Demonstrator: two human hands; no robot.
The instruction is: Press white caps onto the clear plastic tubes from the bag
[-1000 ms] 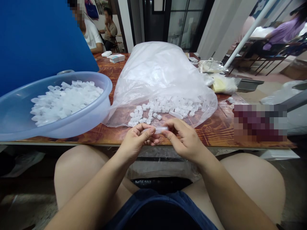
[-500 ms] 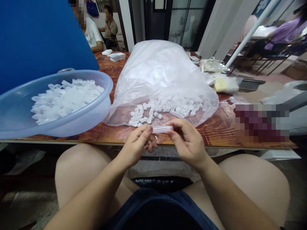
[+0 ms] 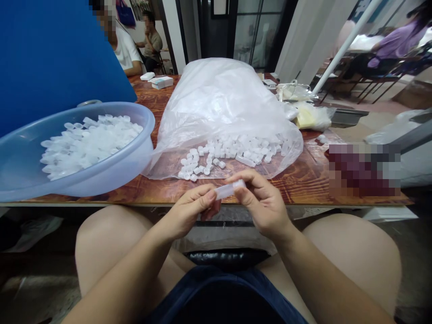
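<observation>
Between my hands, over the table's front edge, is a translucent plastic tube (image 3: 224,191), tilted with its right end higher. My left hand (image 3: 195,204) pinches its lower left end between thumb and fingers. At the other end, which looks whiter, like a cap, the thumb and forefinger of my right hand (image 3: 261,200) are closed. Just beyond my hands, small white caps (image 3: 232,147) spill in the mouth of a big clear plastic bag (image 3: 216,99). Among those caps lies another tube (image 3: 245,160). My fingers partly hide the held tube's ends.
On the left, a blue plastic basin (image 3: 135,168) holds a heap of white translucent pieces. A blue panel (image 3: 60,54) rises behind it. Small bags (image 3: 305,116) lie at the right on the wooden table (image 3: 290,189). Several people sit in the background.
The tube has tipped from nearly level, its left end now lower and nearer me. My left hand has come down slightly with it. The whole view has shifted a little.
</observation>
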